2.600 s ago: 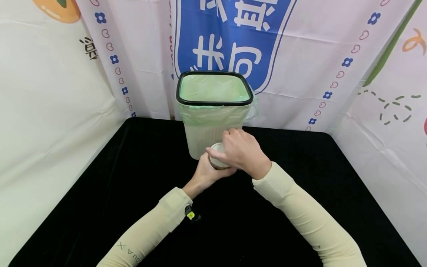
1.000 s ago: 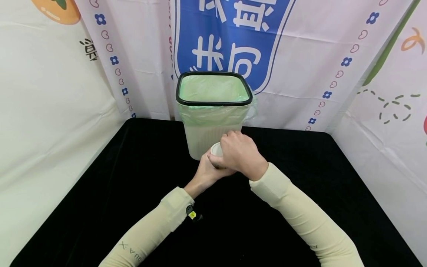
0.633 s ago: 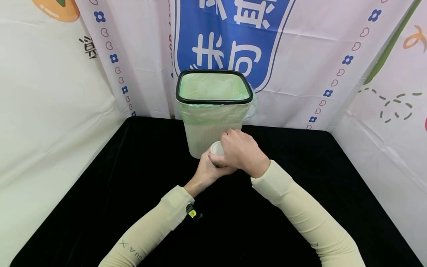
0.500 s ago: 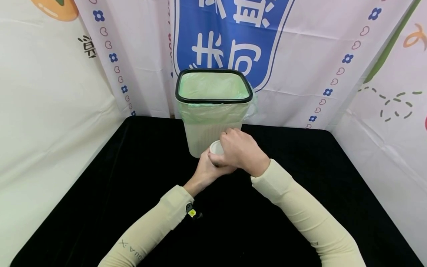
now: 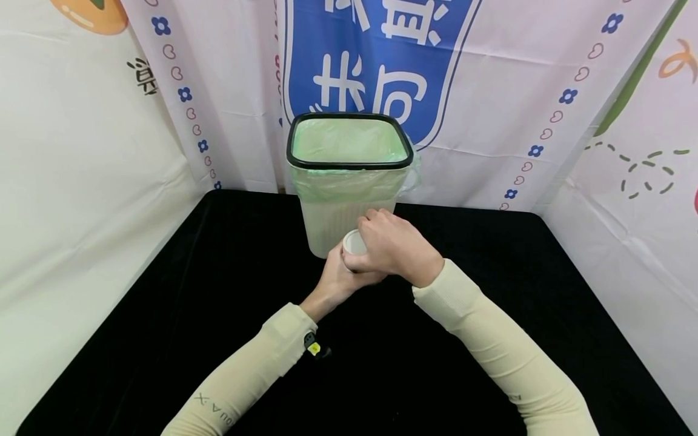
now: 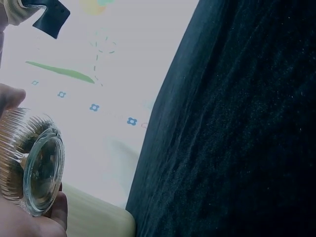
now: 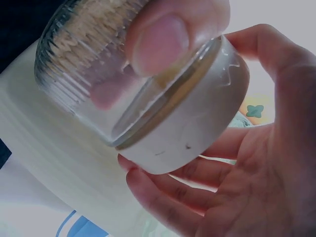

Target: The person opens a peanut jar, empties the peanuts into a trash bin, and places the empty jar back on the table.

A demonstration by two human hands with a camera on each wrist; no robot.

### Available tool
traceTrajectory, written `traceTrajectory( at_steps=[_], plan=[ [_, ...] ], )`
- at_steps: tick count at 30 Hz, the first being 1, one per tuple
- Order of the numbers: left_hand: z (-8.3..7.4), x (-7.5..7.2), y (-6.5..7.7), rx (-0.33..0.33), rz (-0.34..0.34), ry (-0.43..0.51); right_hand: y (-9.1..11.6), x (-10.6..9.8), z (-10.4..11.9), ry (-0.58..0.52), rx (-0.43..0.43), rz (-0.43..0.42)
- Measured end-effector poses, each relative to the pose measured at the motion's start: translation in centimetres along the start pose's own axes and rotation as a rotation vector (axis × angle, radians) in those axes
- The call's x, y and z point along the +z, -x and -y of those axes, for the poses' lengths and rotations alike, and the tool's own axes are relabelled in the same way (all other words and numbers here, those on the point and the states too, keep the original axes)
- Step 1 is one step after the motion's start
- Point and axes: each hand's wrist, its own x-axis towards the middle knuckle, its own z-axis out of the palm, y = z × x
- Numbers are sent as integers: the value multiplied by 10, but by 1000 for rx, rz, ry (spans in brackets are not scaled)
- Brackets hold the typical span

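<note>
My left hand [image 5: 337,283] grips a ribbed clear glass jar [image 7: 81,64] around its body. A white lid [image 5: 354,243] sits on the jar's mouth, facing up in the head view. Over the lid lies my right hand [image 5: 397,247], its fingers and thumb curled around the rim. In the right wrist view the lid [image 7: 192,116] is still on the glass, and something tan shows inside. The left wrist view shows the thick round base of the jar [image 6: 44,170]. Most of the jar is hidden by the hands in the head view.
A pale trash bin [image 5: 327,212] with a black rim and a green liner bag stands just behind the hands. Black cloth [image 5: 436,363] covers the table. Printed white curtains [image 5: 240,79] enclose the back and sides.
Compared with 2.6 seconds ago, my right thumb has swung from across the lid to its near edge. Since half a second ago the hands have barely shifted.
</note>
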Motion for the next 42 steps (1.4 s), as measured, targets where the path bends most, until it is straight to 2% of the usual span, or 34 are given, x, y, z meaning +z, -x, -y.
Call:
traceTrajectory(
  at_steps=[10, 17, 24, 30, 35, 42],
  plan=[
    [2, -1, 0, 9, -12, -21, -3, -1, -2, -51, 5, 78],
    [1, 2, -1, -2, 16, 99, -1, -2, 2, -4, 36, 26],
    [0, 2, 2, -21, 28, 59, -1, -9, 9, 65, 120, 15],
    [1, 2, 3, -10, 20, 68, 1, -10, 13, 106, 218, 2],
    [2, 2, 2, -9, 18, 78, 0, -8, 14, 133, 241, -32],
    [0, 2, 2, -38, 19, 38, -2, -7, 19, 150, 266, -5]
  ],
)
